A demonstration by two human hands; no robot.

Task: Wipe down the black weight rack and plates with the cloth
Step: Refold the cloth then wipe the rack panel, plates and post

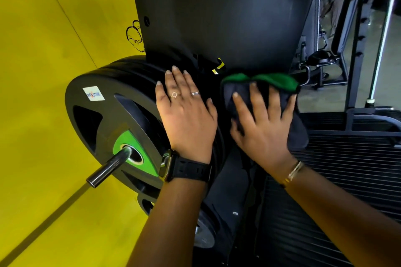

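The cloth (274,82) (dark, with a green edge) lies against the lower part of the black weight rack (217,17), just right of the stacked plates (104,119). The right hand (262,123) presses it flat, fingers spread and straight, not curled round it. The left hand (186,115), also flat and open, rests on the plates' rims; it wears 2 rings and a black watch (188,169). A steel peg (108,167) juts from the plates before a yellow wall (43,50).

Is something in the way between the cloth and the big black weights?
Yes: the left hand lies flat on the plates, right between them and the cloth that the right hand presses against the rack. Nothing else visible blocks the way.
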